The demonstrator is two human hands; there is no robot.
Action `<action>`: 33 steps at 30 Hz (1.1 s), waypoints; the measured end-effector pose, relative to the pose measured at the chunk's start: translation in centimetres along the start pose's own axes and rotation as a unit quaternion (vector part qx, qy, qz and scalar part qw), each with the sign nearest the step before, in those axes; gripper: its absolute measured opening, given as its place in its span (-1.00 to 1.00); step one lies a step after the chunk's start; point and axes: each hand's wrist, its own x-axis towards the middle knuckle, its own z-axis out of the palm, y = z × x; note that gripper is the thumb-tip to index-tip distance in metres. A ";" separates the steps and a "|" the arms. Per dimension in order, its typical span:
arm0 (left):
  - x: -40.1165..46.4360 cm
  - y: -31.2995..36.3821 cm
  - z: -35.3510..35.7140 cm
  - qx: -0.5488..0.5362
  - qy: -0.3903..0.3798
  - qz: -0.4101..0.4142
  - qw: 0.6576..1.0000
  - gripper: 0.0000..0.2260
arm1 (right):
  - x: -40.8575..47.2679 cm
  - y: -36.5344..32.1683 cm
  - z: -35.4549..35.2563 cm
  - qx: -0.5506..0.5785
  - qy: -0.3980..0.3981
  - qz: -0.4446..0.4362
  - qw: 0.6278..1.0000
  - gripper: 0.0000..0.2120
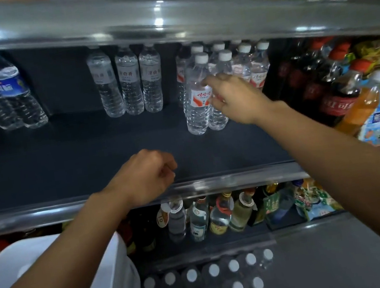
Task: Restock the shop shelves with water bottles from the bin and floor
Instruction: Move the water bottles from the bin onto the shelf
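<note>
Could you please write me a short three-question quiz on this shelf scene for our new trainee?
1. True or false: the left hand holds a bottle.
2. Which bottle does the right hand touch? A) blue-label bottle B) red-label bottle C) cola bottle
3. What colour are the caps on the shrink-wrapped pack on the floor?

Key: 1 false; 2 B; 3 white.

Dim shop interior, overhead glare streaks on the shelf rail (158, 21), fisheye bending at edges, soft blurry corners.
</note>
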 end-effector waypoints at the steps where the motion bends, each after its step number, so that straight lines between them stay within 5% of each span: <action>1: -0.9 -0.6 -0.4 0.003 -0.002 -0.002 1.000 -0.82 | -0.7 -1.8 0.3 0.012 -0.003 -0.012 1.000 -0.62; 9: -11.4 -8.0 -2.3 0.062 0.003 -0.068 0.996 -0.95 | -5.5 -18.9 5.8 0.148 -0.048 -0.124 0.980 -0.69; 16: -21.3 -14.9 -2.7 0.061 0.004 -0.150 0.987 -0.79 | -6.8 -31.4 11.6 0.206 -0.145 -0.149 0.956 -0.72; 33: -26.0 -23.1 -0.3 -0.001 0.013 -0.186 0.982 -0.78 | -1.4 -40.8 24.0 0.105 -0.357 -0.144 0.917 -0.46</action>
